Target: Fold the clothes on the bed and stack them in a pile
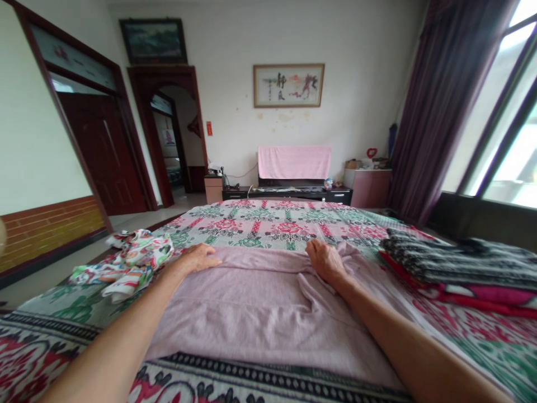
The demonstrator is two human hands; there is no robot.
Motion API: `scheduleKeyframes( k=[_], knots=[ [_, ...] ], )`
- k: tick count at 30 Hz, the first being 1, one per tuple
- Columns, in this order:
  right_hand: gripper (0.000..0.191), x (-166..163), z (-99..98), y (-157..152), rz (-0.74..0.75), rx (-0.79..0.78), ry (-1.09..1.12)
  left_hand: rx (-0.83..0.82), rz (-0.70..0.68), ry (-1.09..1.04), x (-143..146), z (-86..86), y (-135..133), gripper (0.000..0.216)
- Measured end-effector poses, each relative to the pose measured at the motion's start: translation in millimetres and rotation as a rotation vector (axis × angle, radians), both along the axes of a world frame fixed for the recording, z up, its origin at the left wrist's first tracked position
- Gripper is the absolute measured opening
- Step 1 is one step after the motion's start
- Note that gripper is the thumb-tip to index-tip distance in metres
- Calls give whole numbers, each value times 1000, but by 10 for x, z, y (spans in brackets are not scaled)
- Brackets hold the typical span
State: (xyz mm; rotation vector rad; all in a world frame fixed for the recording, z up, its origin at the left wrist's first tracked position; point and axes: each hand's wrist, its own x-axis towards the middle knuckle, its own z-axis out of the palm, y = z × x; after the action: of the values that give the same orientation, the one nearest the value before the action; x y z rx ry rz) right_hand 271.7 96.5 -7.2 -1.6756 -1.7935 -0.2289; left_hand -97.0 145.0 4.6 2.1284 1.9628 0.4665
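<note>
A pale mauve garment (251, 313) lies spread over the patterned bed cover, with creases toward its right side. On its far left edge rests my left hand (199, 258), thumb and fingers apart and pressed against the cloth. My right hand (325, 260) is at the far right edge, fingers curled closed on the fabric. A bunched part of the garment extends to the right, past my right wrist. My right fingertips are partly hidden from view.
A crumpled, multicoloured printed cloth (136, 260) lies to the left. At right is a stack with a black-and-white knit (457, 260) over red and pink folded pieces. The flowered bed cover (285, 226) reaches toward a low cabinet (339, 196) by the far wall.
</note>
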Motion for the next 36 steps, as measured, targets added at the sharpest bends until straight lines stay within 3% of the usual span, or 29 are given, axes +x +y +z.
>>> scheduleKeyframes(
  k=[6,12,15,22,26,30,32,33,36],
  knots=[
    [34,-54,62,-65,71,28,-32,13,-15,52,-5,-11,1,45],
    [24,-295,211,-151,462,-99,-57,6,-31,109,-17,-26,22,45],
    [22,-453,226,-205,575,-124,-112,13,-43,103,-21,-28,29,44],
    [29,-610,264,-355,496,-152,-93,-41,-53,191,2,15,7,50],
    [32,-708,382,-482,623,-348,-55,-55,-71,206,1,22,1,52],
    [26,-718,493,-510,737,-883,0,-51,-64,228,-1,30,-5,57],
    [25,-557,531,-417,769,-999,187,-50,-78,238,-4,27,-1,57],
    [27,-421,540,-343,779,-896,365,-45,-87,238,-7,22,3,57],
    [16,126,500,-71,699,-307,1069,-28,-83,222,-17,3,10,60]
  ],
)
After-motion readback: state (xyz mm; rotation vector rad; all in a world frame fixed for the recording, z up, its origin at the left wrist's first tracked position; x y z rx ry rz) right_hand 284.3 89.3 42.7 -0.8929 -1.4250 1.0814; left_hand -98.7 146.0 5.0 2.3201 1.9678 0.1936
